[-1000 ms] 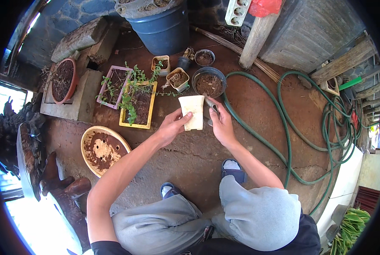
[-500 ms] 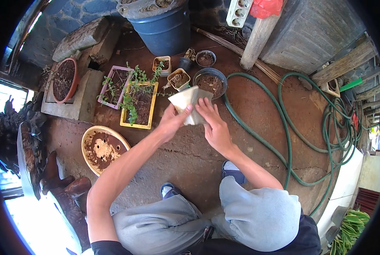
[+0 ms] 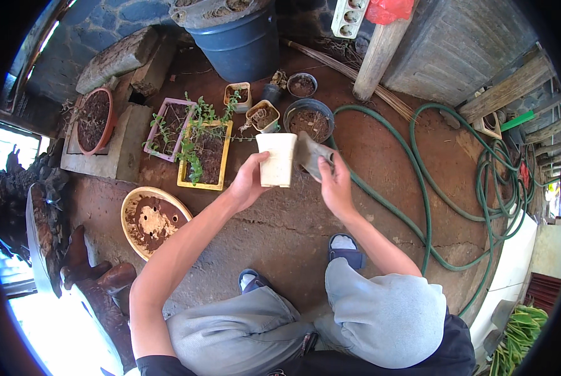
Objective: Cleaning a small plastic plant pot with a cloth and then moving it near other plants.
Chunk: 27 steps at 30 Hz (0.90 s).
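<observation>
My left hand (image 3: pixel 248 182) grips a small white plastic plant pot (image 3: pixel 279 161) by its left side, thumb on the near face. Just to the right of it, my right hand (image 3: pixel 336 187) pinches a limp grey cloth (image 3: pixel 310 154), which hangs close to the pot's side; whether they touch I cannot tell. Beyond both hands stand a round dark pot of soil (image 3: pixel 298 118) and a square cream pot (image 3: pixel 265 116) with a dry plant. A yellow rectangular planter (image 3: pixel 201 185) with leafy stems lies to the left.
An oval cream pot (image 3: pixel 130 235) with holes in its base lies left of my forearm. Farther left are a pink planter (image 3: pixel 154 129) and a terracotta pot (image 3: pixel 110 122). A green hose (image 3: pixel 426 207) loops across the right. A blue bucket (image 3: pixel 240 47) stands at the back.
The cloth has come away from around the pot as my right hand moved right with it. My left hand now holds the pot more upright, its white side showing.
</observation>
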{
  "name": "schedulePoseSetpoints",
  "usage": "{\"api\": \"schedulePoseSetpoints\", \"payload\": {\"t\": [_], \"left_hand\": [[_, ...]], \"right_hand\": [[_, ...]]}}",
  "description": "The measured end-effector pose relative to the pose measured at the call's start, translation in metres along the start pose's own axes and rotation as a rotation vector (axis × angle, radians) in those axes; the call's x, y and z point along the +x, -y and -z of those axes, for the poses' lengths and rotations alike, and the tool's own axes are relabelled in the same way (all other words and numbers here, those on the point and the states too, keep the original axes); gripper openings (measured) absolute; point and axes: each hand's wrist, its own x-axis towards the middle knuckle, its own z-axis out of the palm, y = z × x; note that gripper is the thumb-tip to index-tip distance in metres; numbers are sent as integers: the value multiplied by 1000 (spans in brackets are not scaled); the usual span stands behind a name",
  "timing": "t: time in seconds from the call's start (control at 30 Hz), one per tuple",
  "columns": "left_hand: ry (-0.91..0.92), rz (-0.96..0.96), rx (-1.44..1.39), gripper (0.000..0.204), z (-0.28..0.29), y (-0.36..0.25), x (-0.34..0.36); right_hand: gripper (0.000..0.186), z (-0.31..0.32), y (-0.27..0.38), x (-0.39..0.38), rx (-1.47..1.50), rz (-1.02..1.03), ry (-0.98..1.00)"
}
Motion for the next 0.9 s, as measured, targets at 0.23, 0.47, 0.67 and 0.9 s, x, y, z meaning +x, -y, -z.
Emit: {"api": "schedulePoseSetpoints", "payload": {"t": [0.23,0.47,0.67,0.9], "left_hand": [[63,-54,99,59,-31,2,2],[27,-235,115,57,-19,-1,11],[-136,-202,184,56,1,20,4],[-103,-73,349,72,10,30,-4]], "right_hand": [[33,-19,2,-2,-52,138,155],[31,-25,3,-24,-298,185,176],[24,-23,6,-41,-306,32,263],[22,-4,-19,-10,-140,-78,51]]}}
